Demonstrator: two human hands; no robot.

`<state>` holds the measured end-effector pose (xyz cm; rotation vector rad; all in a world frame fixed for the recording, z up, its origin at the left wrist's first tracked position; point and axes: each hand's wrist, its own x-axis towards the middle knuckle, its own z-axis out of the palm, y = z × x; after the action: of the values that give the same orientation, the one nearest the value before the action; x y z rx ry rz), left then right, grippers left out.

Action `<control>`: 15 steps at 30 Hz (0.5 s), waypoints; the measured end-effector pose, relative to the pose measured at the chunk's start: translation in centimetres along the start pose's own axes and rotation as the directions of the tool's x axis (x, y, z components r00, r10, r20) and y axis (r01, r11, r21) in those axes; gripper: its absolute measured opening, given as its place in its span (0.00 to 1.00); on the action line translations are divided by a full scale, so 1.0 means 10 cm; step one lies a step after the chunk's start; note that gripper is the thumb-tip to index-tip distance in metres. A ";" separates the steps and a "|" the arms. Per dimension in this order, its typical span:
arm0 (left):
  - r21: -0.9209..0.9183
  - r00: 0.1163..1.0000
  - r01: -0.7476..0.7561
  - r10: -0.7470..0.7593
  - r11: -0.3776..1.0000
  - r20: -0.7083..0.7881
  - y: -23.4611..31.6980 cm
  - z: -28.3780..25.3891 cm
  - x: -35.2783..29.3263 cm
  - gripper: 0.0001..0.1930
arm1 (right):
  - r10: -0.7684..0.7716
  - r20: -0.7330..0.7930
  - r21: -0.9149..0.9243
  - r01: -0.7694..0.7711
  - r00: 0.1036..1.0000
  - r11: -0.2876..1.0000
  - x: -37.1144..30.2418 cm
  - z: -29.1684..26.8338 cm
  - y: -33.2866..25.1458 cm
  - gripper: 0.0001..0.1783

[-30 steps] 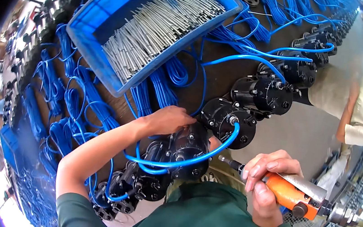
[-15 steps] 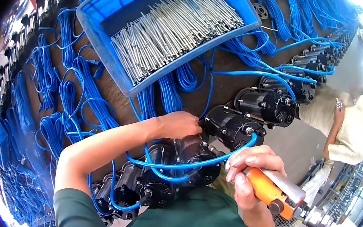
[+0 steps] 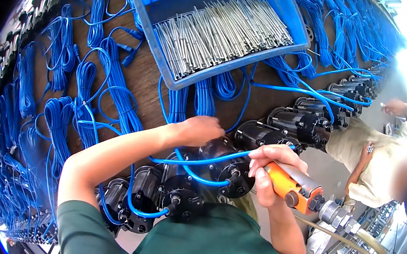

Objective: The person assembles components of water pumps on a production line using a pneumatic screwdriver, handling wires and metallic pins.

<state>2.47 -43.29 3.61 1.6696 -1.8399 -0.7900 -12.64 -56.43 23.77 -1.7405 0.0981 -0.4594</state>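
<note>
My left hand (image 3: pixel 202 131), fingers curled, is at the far end of a black cylindrical pump-like unit (image 3: pixel 234 177); whatever it grips is hidden under the fingers. My right hand (image 3: pixel 279 173) is wrapped round an orange and grey air-powered driver (image 3: pixel 291 189), whose hose fitting points to the lower right. The tool's working tip cannot be seen behind my fingers. A blue cable (image 3: pixel 204 161) runs from the left, across the units, up to my right fingers. Similar black units (image 3: pixel 182 199) stand to the left, each with a blue cable at its end cap.
A blue plastic crate (image 3: pixel 169 76) full of thin metal rods (image 3: pixel 225 33) sits on the brown tabletop (image 3: pixel 145 82). Bundles of blue cable (image 3: pixel 117 86) lie around it. More black units (image 3: pixel 300 124) line the right edge. A co-worker (image 3: pixel 362 156) is at the right.
The view has shifted, so the crate appears higher and further right. My right hand with the driver has moved slightly left against the view. The co-worker has moved an arm.
</note>
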 end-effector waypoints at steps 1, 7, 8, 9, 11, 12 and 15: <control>-0.076 0.996 0.076 -0.080 0.994 -0.050 0.05 -0.06 -0.18 0.12 | -0.041 0.015 -0.011 0.041 0.999 0.999 0.01 -0.02 0.02 0.17; -0.136 0.985 0.086 -0.064 0.987 0.159 0.12 -0.01 -0.38 0.11 | 0.017 -0.102 0.076 -0.009 0.995 0.997 0.00 0.10 -0.03 0.21; -0.082 0.977 0.053 -0.034 0.995 0.211 0.13 0.00 -0.36 0.10 | 0.038 -0.129 0.102 -0.024 0.991 0.994 -0.01 0.12 -0.14 0.22; -0.033 0.979 0.017 -0.010 0.999 0.202 0.15 -0.01 -0.35 0.10 | 0.038 -0.159 0.114 -0.020 0.987 0.993 -0.01 0.12 -0.26 0.23; -0.102 0.998 -0.008 0.014 0.995 0.060 0.10 0.09 -0.38 0.08 | -0.036 -0.110 0.130 0.050 0.993 0.990 -0.03 0.10 -0.57 0.23; -0.112 0.998 0.008 -0.001 0.994 0.063 0.11 0.07 -0.38 0.08 | -0.079 -0.065 0.137 0.087 0.995 0.987 -0.08 0.07 -0.71 0.24; -0.134 0.999 0.022 -0.016 0.991 0.042 0.15 0.03 -0.37 0.08 | -0.169 0.075 0.233 0.147 0.983 0.961 -0.09 0.07 -0.87 0.20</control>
<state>1.61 -39.51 4.51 1.5985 -1.7589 -0.9420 -14.78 -53.59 31.75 -1.5475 -0.1574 -0.4845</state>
